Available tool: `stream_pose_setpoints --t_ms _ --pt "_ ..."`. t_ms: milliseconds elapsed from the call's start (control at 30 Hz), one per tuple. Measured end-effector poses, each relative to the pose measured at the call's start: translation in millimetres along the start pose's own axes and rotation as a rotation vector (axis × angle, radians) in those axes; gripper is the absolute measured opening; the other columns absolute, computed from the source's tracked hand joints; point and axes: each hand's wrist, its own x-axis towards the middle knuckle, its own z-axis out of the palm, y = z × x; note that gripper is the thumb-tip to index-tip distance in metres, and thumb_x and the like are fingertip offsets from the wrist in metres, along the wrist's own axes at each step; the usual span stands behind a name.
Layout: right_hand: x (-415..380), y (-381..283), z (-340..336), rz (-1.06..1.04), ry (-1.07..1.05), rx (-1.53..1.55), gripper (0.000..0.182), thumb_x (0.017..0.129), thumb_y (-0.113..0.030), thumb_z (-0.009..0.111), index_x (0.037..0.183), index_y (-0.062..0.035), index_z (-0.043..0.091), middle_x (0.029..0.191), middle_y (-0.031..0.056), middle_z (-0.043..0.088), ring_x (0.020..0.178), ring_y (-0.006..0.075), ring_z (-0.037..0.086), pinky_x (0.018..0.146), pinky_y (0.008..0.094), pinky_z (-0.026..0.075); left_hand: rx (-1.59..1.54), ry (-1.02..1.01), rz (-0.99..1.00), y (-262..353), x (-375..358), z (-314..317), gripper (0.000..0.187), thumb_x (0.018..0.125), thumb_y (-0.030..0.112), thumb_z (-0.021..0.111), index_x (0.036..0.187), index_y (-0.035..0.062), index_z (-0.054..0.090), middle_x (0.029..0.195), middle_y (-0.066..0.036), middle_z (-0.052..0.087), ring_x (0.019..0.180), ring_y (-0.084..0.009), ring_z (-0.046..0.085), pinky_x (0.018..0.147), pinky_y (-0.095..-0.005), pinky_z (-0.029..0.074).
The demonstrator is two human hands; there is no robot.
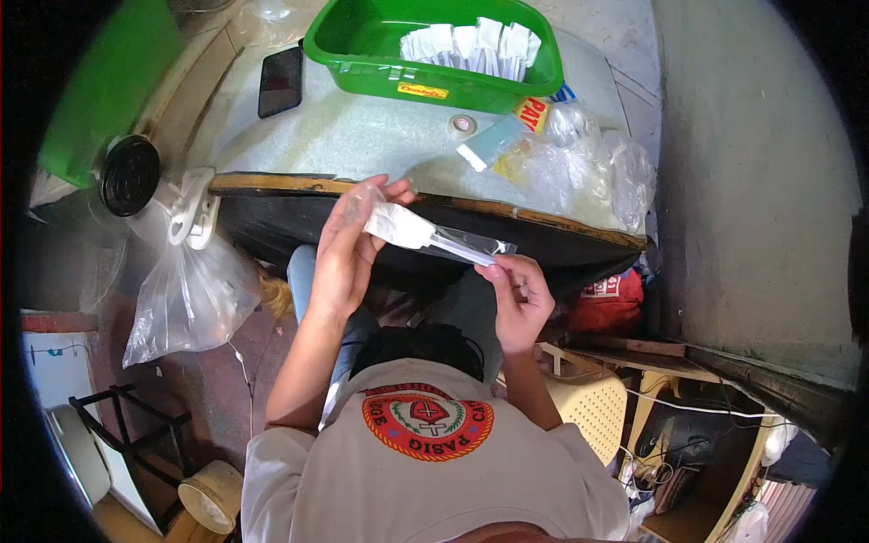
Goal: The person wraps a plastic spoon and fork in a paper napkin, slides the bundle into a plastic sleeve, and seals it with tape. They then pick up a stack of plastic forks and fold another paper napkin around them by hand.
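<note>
A wrapped cutlery packet [405, 226], with white tissue at one end and thin white handles in a clear sleeve, spans both my hands above my lap, just off the table edge. My left hand [342, 258] grips the tissue end, its fingers curled behind the plastic. At the opposite end, the thumb and fingers of my right hand [522, 308] pinch the handle tips. Beyond them, similar white packets [480, 45] stand bunched inside a green basin [425, 86]. A roll of tape [462, 125] lies on the table between the basin and my hands.
On the table [235, 145] are a black phone [281, 81] and a heap of clear plastic bags [575, 167]. A plastic bag [195, 299] hangs at the left corner. A grey wall [760, 181] closes the right side, near a yellow plastic chair [588, 407].
</note>
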Motion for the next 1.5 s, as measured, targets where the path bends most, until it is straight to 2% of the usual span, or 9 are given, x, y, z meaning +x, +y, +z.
stream_pose_setpoints --t_ms 133,333,433,500,633,1000,1133,1300,1500 --pt "1 -5 -3 -0.050 -0.036 -0.088 0.016 0.088 0.013 0.058 0.102 0.0071 0.061 0.105 0.0134 0.058 0.093 0.0204 0.065 0.086 0.0378 0.059 -0.131 -0.088 -0.158 0 -4 0 0.036 0.104 0.025 0.039 0.125 -0.0029 0.047 0.124 -0.019 0.060 0.115 -0.0278 0.060 0.093 -0.0381 0.053" --pt "2 -6 -6 -0.022 -0.008 -0.128 0.018 0.087 0.013 0.058 0.104 0.0070 0.060 0.106 0.0138 0.058 0.094 0.0217 0.066 0.085 0.0339 0.058 0.099 -0.045 -0.189 -15 -6 -9 0.028 0.104 0.020 0.040 0.120 0.0010 0.051 0.124 -0.017 0.060 0.116 -0.0271 0.060 0.087 -0.0344 0.055" --pt "0 -6 -2 0.008 0.024 -0.070 0.026 0.087 0.012 0.060 0.111 0.0065 0.054 0.108 0.0132 0.057 0.093 0.0221 0.067 0.084 0.0325 0.058 0.130 -0.017 -0.155 -20 -8 -7 0.024 0.104 0.019 0.040 0.118 0.0029 0.053 0.122 -0.015 0.061 0.113 -0.0243 0.061 0.086 -0.0313 0.055" --pt "1 -9 5 0.035 0.130 0.043 0.029 0.088 0.010 0.058 0.115 0.0024 0.049 0.105 0.0119 0.057 0.098 0.0204 0.063 0.086 0.0384 0.059 0.233 0.036 -0.083 -24 -12 -3 0.024 0.104 0.018 0.039 0.116 0.0028 0.053 0.119 -0.014 0.063 0.112 -0.0215 0.061 0.084 -0.0299 0.055" --pt "3 -6 1 0.080 0.119 0.080 0.031 0.088 0.010 0.059 0.114 0.0000 0.046 0.102 0.0105 0.057 0.096 0.0197 0.063 0.085 0.0388 0.059 0.316 0.055 0.094 -36 -16 -2 0.025 0.104 0.019 0.042 0.116 0.0003 0.053 0.119 -0.017 0.061 0.112 -0.0258 0.061 0.090 -0.0340 0.054" --pt "5 0 -9 0.395 0.069 0.275 0.021 0.089 0.004 0.061 0.109 -0.0031 0.055 0.098 0.0086 0.063 0.090 0.0169 0.065 0.081 0.0321 0.057 0.339 0.078 0.233 -42 -17 -1 0.023 0.104 0.014 0.037 0.114 -0.0014 0.052 0.116 -0.015 0.061 0.112 -0.0220 0.060 0.094 -0.0319 0.051" --pt "12 -6 -6 0.378 0.136 0.234 0.022 0.090 0.002 0.061 0.111 -0.0019 0.057 0.096 0.0079 0.064 0.086 0.0148 0.065 0.077 0.0304 0.057 0.299 0.088 0.220 -45 -19 1 0.023 0.104 0.014 0.037 0.114 -0.0015 0.052 0.116 -0.015 0.061 0.112 -0.0219 0.060 0.093 -0.0316 0.051" --pt "6 12 -15 0.357 0.002 0.049 0.012 0.089 0.001 0.064 0.101 0.0010 0.063 0.091 0.0061 0.065 0.083 0.0121 0.063 0.076 0.0293 0.057 0.280 0.087 0.140 -45 -16 -2 0.023 0.104 0.014 0.038 0.114 -0.0014 0.052 0.115 -0.015 0.061 0.111 -0.0216 0.061 0.093 -0.0320 0.051" --pt "9 4 -14 0.417 0.076 0.252 0.007 0.091 -0.003 0.061 0.098 -0.0017 0.064 0.088 0.0073 0.065 0.081 0.0136 0.063 0.072 0.0295 0.056 0.327 0.004 0.134 -44 -17 -5 0.024 0.104 0.019 0.040 0.119 0.0017 0.047 0.122 -0.018 0.059 0.115 -0.0248 0.059 0.093 -0.0349 0.052"
